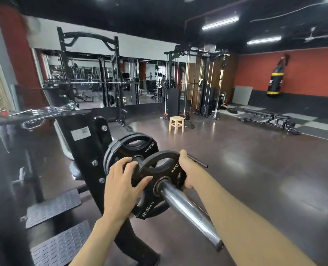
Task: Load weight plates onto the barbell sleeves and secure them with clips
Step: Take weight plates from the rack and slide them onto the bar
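2.5 kg plate [155,181] is threaded on the barbell sleeve [188,210], whose axis runs near-right to far-left. Left hand [123,184] lies spread flat on its face; right hand [187,172] grips its far rim. 2 seated plates [129,148] lie farther inboard.

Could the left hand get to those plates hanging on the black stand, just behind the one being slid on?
Probably yes. The left hand rests flat on the 2.5 kg plate on the barbell sleeve, and the stored plates hang just beyond its fingertips with nothing between. It would have to let go first.
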`<action>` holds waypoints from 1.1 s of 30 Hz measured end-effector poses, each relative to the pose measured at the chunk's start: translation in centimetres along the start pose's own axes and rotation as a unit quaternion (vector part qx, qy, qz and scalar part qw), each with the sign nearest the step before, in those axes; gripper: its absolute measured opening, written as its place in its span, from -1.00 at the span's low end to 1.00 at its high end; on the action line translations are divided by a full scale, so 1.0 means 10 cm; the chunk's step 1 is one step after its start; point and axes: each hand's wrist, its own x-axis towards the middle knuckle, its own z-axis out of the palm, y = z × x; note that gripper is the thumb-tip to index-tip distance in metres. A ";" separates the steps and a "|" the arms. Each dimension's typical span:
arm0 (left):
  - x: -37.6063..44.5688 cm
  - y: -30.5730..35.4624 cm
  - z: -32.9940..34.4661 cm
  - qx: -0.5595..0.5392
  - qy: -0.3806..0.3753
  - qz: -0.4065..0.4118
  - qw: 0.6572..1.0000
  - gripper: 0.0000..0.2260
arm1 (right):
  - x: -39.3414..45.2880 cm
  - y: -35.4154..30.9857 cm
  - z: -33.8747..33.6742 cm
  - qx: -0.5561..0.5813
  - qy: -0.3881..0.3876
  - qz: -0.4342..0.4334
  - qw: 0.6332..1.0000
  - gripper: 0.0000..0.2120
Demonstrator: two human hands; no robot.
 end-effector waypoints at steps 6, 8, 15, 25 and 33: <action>0.45 -0.58 0.18 0.052 0.009 -0.040 0.998 -0.14 | -0.19 -0.38 0.44 0.064 0.027 -0.087 0.994 -0.29; 0.57 -0.74 0.23 0.062 -0.004 -0.039 0.997 -0.11 | -0.10 -0.48 0.61 0.045 0.017 -0.047 0.998 -0.13; 0.78 -1.00 0.26 0.002 -0.034 -0.024 0.999 -0.19 | 0.41 -0.71 0.94 0.054 0.013 -0.049 0.997 -0.04; 0.81 -0.83 0.22 -0.014 -0.006 -0.111 0.994 -0.20 | 0.89 -0.54 0.89 0.085 0.024 -0.005 0.996 0.04; 0.76 -0.80 0.19 -0.046 -0.013 -0.119 0.992 -0.23 | -0.07 -0.71 0.89 0.087 0.028 -0.031 0.995 -0.36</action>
